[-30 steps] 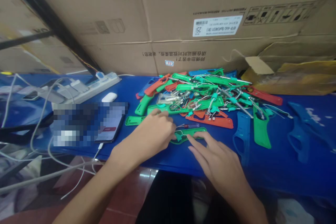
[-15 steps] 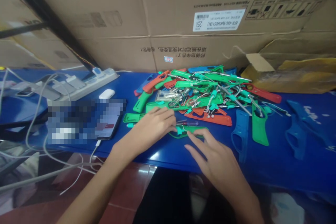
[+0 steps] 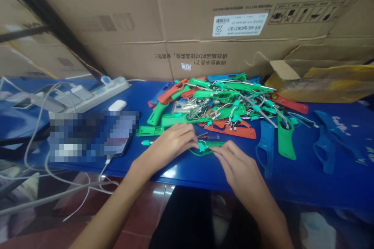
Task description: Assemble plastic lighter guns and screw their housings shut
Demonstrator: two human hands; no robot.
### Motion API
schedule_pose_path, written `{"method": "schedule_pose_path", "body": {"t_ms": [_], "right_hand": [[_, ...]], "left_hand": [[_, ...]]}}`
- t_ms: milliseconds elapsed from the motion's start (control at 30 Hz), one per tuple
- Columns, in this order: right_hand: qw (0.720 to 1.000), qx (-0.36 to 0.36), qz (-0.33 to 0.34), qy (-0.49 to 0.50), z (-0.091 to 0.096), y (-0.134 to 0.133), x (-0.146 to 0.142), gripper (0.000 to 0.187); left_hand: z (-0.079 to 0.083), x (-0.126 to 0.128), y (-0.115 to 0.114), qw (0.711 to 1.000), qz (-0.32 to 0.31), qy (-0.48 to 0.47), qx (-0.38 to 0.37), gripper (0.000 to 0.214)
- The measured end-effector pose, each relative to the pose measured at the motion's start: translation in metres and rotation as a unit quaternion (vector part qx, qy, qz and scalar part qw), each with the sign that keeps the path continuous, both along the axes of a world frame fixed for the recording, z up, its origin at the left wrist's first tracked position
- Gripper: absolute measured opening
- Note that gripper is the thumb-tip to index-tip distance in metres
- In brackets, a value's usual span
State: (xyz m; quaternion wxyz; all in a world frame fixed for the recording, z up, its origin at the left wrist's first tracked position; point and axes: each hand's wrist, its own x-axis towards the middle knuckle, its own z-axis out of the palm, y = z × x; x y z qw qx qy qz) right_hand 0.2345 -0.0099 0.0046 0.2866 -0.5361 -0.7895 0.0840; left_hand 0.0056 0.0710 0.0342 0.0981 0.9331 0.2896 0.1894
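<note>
A green plastic handle shell with a teal clip and thin wires lies on the blue table near its front edge. My left hand rests on the shell's left end, fingers curled and pinched at it. My right hand has closed on the shell's right end, fingertips pressed together over it. Just behind lies a heap of green, orange and blue handle shells tangled with wires and metal rods.
A phone lies left of my hands, with a white earbud case, a power strip and loose cables. Blue and green shells lie apart at right. Big cardboard boxes wall the back.
My right hand's fingers, spread flat beside the green shell before, have curled in and closed on its right end. The left hand stays at the left end.
</note>
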Motion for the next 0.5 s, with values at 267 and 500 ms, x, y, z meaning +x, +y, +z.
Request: {"method": "schedule_pose_path", "body": {"t_ms": [267,500], "right_hand": [[1.0,0.013,-0.012,-0.003,-0.0007,-0.0002,-0.0015,0.032],[0.994,0.043,-0.026,-0.096,0.0012,-0.0012,-0.0042,0.047]], "left_hand": [[0.0026,0.002,-0.004,0.999,0.009,0.011,0.05,0.02],[-0.0015,0.0004,-0.0103,0.999,0.013,0.005,0.052,0.02]]}}
